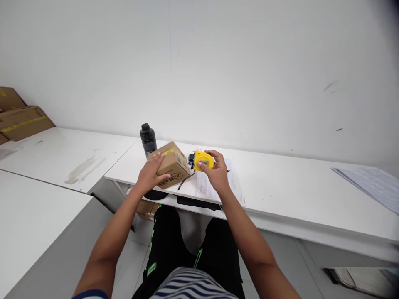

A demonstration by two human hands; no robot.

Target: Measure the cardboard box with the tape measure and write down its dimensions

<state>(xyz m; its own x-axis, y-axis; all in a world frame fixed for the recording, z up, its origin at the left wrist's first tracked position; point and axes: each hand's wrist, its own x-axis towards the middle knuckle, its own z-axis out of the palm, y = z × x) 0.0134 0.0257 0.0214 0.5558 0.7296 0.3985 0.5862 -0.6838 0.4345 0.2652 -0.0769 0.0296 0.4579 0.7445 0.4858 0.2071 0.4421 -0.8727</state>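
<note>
My left hand (152,172) grips the near left side of a small brown cardboard box (173,162), thumb on the printed face and fingers over the top. The box sits tilted at the desk's front edge, with yellow tape across its top. In my right hand (217,172) is a yellow tape measure (203,159), held just right of the box. Its black end points at the box, and a dark wrist strap hangs from it. Whether any blade is drawn out I cannot tell. Printed paper sheets (207,187) lie beneath my right hand.
A dark bottle (148,139) stands behind the box, near the wall. More papers (370,182) lie at the desk's right. Taped cartons (26,120) are stacked at far left, and another carton (146,209) is under the desk. A white desk (280,191) runs along the wall.
</note>
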